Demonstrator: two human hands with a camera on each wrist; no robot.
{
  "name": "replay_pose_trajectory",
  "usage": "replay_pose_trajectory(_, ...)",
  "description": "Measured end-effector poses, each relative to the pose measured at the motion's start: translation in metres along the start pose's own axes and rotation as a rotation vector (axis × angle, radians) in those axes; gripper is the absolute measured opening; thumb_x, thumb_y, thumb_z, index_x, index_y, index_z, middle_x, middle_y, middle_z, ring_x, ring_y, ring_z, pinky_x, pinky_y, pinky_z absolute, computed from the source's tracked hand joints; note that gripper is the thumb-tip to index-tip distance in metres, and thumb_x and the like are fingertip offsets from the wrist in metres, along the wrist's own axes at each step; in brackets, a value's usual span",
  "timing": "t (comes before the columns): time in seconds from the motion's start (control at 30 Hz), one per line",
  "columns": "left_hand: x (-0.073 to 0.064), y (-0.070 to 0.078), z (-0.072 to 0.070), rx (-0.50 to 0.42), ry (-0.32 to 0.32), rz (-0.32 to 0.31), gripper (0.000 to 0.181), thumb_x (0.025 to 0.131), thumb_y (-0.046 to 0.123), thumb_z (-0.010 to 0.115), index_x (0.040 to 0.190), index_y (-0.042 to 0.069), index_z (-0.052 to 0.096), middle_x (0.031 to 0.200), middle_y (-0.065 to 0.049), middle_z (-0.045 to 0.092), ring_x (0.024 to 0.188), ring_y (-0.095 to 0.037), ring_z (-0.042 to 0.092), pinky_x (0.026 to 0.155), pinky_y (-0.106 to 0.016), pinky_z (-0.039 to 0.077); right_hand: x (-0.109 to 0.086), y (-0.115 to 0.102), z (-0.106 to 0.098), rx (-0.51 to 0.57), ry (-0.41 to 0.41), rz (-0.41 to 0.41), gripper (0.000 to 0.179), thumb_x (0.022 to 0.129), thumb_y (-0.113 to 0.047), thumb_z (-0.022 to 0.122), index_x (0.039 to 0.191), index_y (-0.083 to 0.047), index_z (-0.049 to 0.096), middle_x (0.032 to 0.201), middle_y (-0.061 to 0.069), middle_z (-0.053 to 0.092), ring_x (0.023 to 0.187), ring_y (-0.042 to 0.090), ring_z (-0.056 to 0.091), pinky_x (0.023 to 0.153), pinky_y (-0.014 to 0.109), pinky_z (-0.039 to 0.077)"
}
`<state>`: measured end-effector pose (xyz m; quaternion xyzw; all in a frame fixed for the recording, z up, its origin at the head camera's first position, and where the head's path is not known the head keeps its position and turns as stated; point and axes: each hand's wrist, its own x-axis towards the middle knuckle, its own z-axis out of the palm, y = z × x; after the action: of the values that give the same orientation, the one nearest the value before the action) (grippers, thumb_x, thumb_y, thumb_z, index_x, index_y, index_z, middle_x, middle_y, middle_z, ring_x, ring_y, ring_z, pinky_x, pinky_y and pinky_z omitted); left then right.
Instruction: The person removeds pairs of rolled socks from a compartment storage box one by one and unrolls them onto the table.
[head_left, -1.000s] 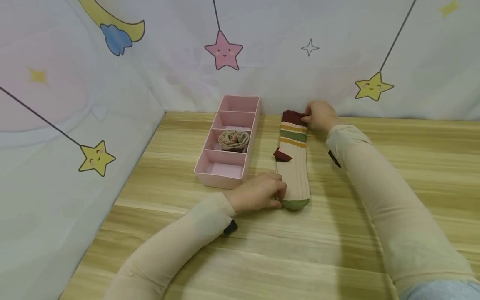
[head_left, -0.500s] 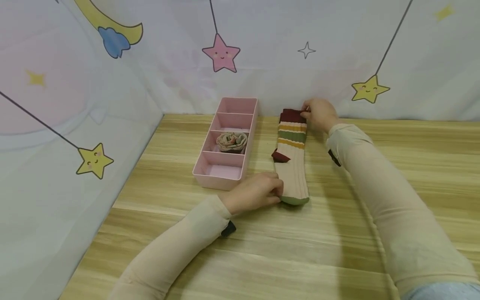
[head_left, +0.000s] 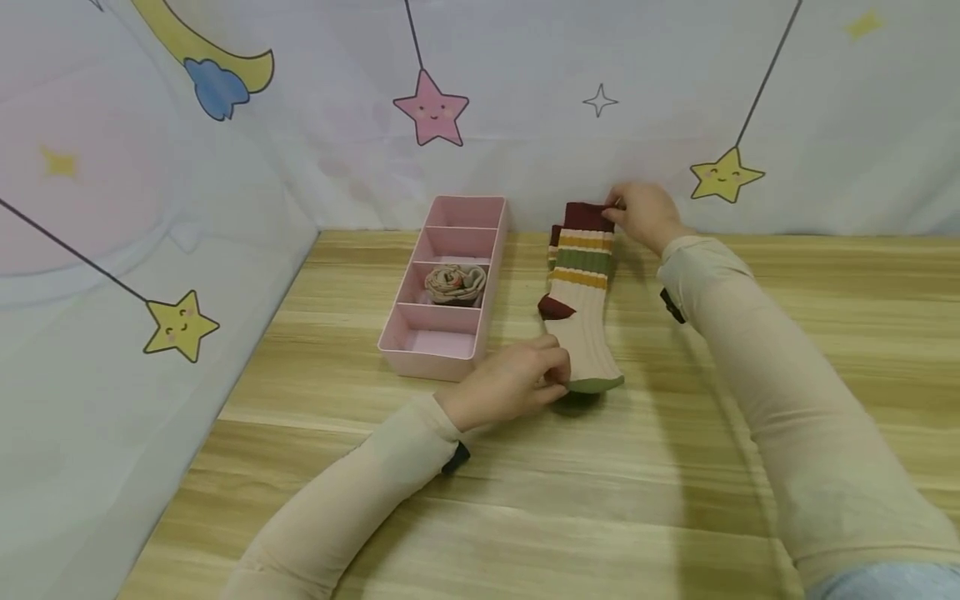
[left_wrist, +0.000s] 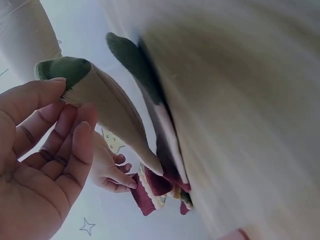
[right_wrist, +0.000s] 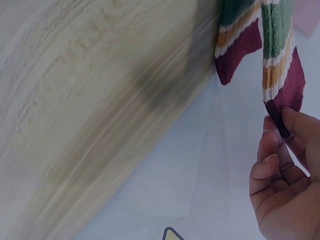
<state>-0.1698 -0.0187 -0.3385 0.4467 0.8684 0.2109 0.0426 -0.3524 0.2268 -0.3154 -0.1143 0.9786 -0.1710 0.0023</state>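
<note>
A cream sock point(head_left: 585, 333) with a maroon cuff and heel, green and mustard stripes and a green toe is raised off a matching second sock point(left_wrist: 159, 115), which lies on the table beneath it. My left hand point(head_left: 513, 379) pinches the upper sock by its green toe point(left_wrist: 70, 70) between thumb and fingertips. At the far end my right hand point(head_left: 645, 215) pinches the corner of its maroon cuff point(right_wrist: 287, 107). In the head view the lower sock is mostly hidden, with only its cuff edge peeking out on the left.
Left of the socks stands a pink divided box point(head_left: 431, 364). One of its middle compartments holds a rolled patterned sock point(head_left: 453, 284). A white curtain point(head_left: 525, 150) with printed stars hangs along the back edge of the wooden table point(head_left: 525, 517).
Both hands have lifted the upper sock away from the lower one, which has come into view beneath it. The right hand has risen slightly; the head view has shifted a little.
</note>
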Motion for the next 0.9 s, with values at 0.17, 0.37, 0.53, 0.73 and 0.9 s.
replay_pose_trajectory(0.17, 0.007, 0.008, -0.002, -0.016, 0.008, 0.028, 0.008, 0.088, 0.014, 0.069, 0.087, 0.011, 0.061, 0.091, 0.000, 0.058, 0.083, -0.009, 0.060, 0.074, -0.020, 0.049, -0.006, 0.007, -0.011, -0.007, 0.009, 0.018, 0.029, 0.099, -0.019, 0.053, 0.116, 0.004, 0.059, 0.117, 0.028, 0.063, 0.108, 0.041, 0.058, 0.093, 0.051, 0.045)
replay_pose_trajectory(0.37, 0.018, 0.017, 0.001, 0.005, -0.018, 0.062, 0.009, 0.089, 0.018, 0.068, 0.086, 0.013, 0.062, 0.090, 0.001, 0.059, 0.084, -0.008, 0.060, 0.074, -0.018, 0.047, -0.013, 0.018, -0.017, -0.023, -0.009, 0.042, 0.029, 0.099, -0.018, 0.052, 0.116, 0.005, 0.060, 0.116, 0.028, 0.062, 0.108, 0.041, 0.057, 0.093, 0.051, 0.045)
replay_pose_trajectory(0.53, 0.027, 0.024, 0.007, 0.005, -0.033, 0.088, 0.010, 0.089, 0.018, 0.068, 0.085, 0.013, 0.061, 0.088, 0.001, 0.059, 0.084, -0.009, 0.060, 0.073, -0.019, 0.047, -0.019, 0.025, -0.017, -0.028, -0.017, 0.047, 0.029, 0.099, -0.018, 0.052, 0.115, 0.004, 0.060, 0.115, 0.028, 0.063, 0.106, 0.040, 0.058, 0.091, 0.051, 0.046)
replay_pose_trajectory(0.73, 0.038, 0.030, 0.014, -0.005, -0.068, 0.108, 0.010, 0.089, 0.018, 0.068, 0.086, 0.012, 0.061, 0.087, 0.000, 0.059, 0.082, -0.009, 0.057, 0.074, -0.019, 0.046, -0.026, 0.037, -0.019, -0.031, -0.015, 0.049, 0.028, 0.099, -0.017, 0.052, 0.114, 0.005, 0.060, 0.114, 0.028, 0.063, 0.105, 0.041, 0.059, 0.089, 0.051, 0.046)
replay_pose_trajectory(0.9, 0.047, 0.034, 0.021, 0.013, -0.128, 0.096, 0.010, 0.090, 0.019, 0.067, 0.086, 0.013, 0.061, 0.084, 0.001, 0.057, 0.076, -0.007, 0.050, 0.071, -0.018, 0.042, -0.030, 0.049, -0.017, -0.033, -0.016, 0.057, 0.027, 0.098, -0.017, 0.053, 0.113, 0.004, 0.061, 0.112, 0.028, 0.064, 0.102, 0.041, 0.060, 0.087, 0.051, 0.047)
